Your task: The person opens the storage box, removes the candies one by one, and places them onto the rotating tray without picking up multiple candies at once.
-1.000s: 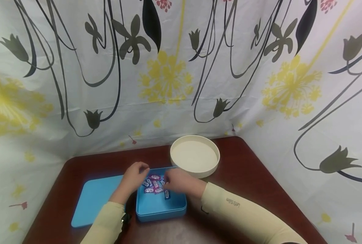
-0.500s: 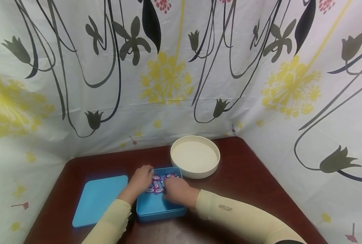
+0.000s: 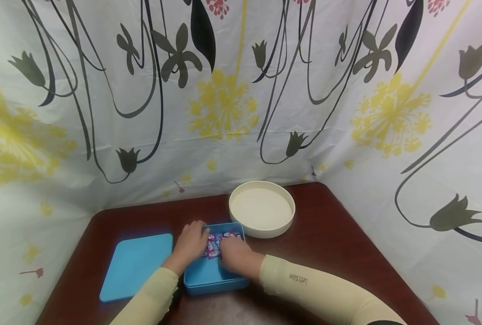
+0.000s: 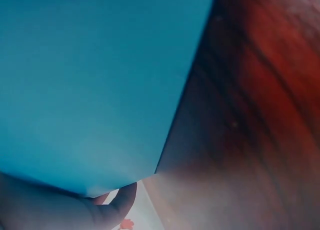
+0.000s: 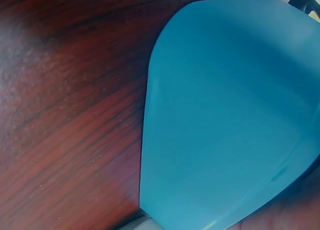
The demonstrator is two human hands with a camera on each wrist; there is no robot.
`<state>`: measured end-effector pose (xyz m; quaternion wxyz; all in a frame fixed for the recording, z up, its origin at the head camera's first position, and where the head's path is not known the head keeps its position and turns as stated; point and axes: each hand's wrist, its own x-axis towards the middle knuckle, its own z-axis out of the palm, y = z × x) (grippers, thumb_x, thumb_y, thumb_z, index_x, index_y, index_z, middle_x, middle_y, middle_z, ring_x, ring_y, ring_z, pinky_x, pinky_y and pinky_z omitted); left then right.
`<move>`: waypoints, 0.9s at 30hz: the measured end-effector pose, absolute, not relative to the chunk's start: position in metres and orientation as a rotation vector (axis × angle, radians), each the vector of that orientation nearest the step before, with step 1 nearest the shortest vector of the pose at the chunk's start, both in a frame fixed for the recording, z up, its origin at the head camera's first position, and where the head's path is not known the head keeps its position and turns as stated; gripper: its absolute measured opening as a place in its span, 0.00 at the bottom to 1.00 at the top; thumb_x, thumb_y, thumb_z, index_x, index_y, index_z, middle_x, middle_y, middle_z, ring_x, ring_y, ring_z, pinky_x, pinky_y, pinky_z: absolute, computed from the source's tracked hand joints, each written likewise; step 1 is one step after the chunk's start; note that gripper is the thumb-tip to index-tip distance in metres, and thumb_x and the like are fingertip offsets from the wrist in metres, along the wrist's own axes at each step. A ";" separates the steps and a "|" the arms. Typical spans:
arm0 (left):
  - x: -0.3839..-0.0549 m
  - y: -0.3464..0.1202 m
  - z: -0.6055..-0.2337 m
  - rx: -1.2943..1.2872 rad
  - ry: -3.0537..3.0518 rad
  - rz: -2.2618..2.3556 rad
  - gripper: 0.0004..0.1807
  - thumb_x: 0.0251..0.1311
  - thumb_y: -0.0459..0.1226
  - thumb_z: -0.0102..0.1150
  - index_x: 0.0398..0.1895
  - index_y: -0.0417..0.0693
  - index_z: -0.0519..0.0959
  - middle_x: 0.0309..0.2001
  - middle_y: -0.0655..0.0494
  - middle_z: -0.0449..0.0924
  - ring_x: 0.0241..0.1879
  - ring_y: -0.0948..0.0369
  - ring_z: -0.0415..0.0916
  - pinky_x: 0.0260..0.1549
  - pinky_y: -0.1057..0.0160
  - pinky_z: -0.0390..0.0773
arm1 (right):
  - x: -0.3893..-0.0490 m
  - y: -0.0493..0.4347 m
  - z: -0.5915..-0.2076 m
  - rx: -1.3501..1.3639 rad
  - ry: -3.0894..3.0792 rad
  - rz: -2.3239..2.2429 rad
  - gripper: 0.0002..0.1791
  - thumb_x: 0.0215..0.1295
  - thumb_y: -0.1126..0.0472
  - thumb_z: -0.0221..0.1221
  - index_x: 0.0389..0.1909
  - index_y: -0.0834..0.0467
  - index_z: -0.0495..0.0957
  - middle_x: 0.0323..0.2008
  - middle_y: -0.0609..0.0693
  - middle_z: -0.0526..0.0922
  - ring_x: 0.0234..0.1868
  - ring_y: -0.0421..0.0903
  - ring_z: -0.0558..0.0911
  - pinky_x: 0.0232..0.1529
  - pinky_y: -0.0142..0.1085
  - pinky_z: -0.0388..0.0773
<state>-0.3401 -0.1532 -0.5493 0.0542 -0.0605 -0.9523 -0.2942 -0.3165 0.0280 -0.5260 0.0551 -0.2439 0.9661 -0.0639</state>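
A blue box (image 3: 212, 276) stands on the table, its hollow upward. Small purple and blue wrapped candies (image 3: 213, 253) lie in its far half, partly hidden by both hands. My left hand (image 3: 191, 243) holds the box's far left corner, the thumb toward the candies and the fingers bent at the rim. In the left wrist view, fingers (image 4: 122, 205) curve past the edge of the box wall. My right hand (image 3: 236, 253) reaches down into the box over the candies; its fingertips are hidden. Only the outer box wall (image 5: 220, 115) fills the right wrist view.
Left of the box lies a flat blue lid (image 3: 137, 266). A round cream tray (image 3: 261, 207) with a low rim stands behind, close to the box's far right corner. The dark red-brown table (image 3: 306, 225) ends at a patterned curtain (image 3: 232, 149).
My left hand has come down and right onto the box's corner. The right hand has shifted slightly toward me, and the candy lying apart near the box's right middle is no longer visible.
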 end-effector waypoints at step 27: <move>-0.338 -0.153 -0.552 -0.161 -2.872 -0.835 0.26 0.79 0.52 0.64 0.68 0.45 0.80 0.59 0.45 0.83 0.58 0.47 0.78 0.57 0.40 0.87 | -0.315 0.027 -0.522 -0.733 2.909 -0.236 0.15 0.74 0.56 0.72 0.54 0.61 0.86 0.45 0.54 0.89 0.49 0.50 0.89 0.62 0.48 0.87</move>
